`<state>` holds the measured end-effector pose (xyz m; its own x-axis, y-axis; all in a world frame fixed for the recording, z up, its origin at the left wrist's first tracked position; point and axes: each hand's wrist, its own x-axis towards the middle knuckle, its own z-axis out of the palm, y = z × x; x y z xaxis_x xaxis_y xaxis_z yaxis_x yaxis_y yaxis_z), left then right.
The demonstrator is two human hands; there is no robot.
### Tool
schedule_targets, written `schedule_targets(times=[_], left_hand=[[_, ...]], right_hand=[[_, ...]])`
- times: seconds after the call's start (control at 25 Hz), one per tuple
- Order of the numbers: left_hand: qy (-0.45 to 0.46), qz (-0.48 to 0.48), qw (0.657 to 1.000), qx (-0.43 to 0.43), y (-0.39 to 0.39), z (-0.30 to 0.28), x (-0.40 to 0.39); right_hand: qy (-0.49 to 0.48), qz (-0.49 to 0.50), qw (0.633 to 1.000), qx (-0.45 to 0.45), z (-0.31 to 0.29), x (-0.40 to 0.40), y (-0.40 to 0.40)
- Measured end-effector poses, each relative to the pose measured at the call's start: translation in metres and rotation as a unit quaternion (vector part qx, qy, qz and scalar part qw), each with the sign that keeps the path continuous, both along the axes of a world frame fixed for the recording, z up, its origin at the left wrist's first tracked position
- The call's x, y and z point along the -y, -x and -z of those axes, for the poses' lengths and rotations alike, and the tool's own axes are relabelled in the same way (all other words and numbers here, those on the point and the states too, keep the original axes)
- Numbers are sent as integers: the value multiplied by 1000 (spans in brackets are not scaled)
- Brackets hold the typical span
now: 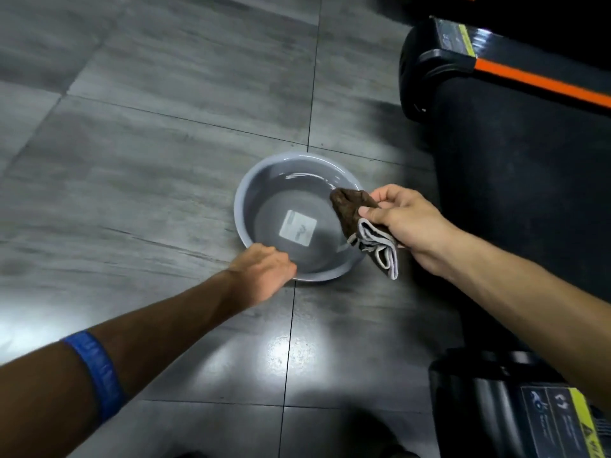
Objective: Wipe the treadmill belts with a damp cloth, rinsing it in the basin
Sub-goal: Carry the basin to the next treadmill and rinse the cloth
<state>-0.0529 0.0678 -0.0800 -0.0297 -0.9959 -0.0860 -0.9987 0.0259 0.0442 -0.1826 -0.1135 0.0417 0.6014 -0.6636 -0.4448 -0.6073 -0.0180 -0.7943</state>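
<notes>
A round grey basin (264, 180) with shallow water and a square label on its bottom sits on the tiled floor. My left hand (264, 274) grips the basin's near rim, fingers curled over the edge. My right hand (401, 219) pinches a folded cloth (355, 211), brown on one side and grey-white on the other, held above the basin's right rim. The black treadmill belt (515, 166) lies to the right of the basin.
An orange stripe (542, 82) runs along the treadmill's far side rail. A black end cap (426, 64) closes the deck's far corner. Another black machine part with warning labels (542, 421) sits at the bottom right. Grey floor tiles (148, 153) spread to the left.
</notes>
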Motion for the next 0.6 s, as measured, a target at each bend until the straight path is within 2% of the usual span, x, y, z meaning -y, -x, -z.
schedule_targets(times=[0.04,0.2,0.36,0.6], left_hand=[[29,8,1000,3,0,5,-6],[-8,16,999,35,16,-2,-23],[-163,-51,985,30,39,-10,-40],[-107,-19,994,1,51,-2,-72]], right_hand=[[-3,4,1000,-1,7,-1,-5],[-20,-21,999,-20,34,-6,-19],[-46,-19,999,-16,68,-14,-27],[-20,-33,999,-18,106,-32,-26]])
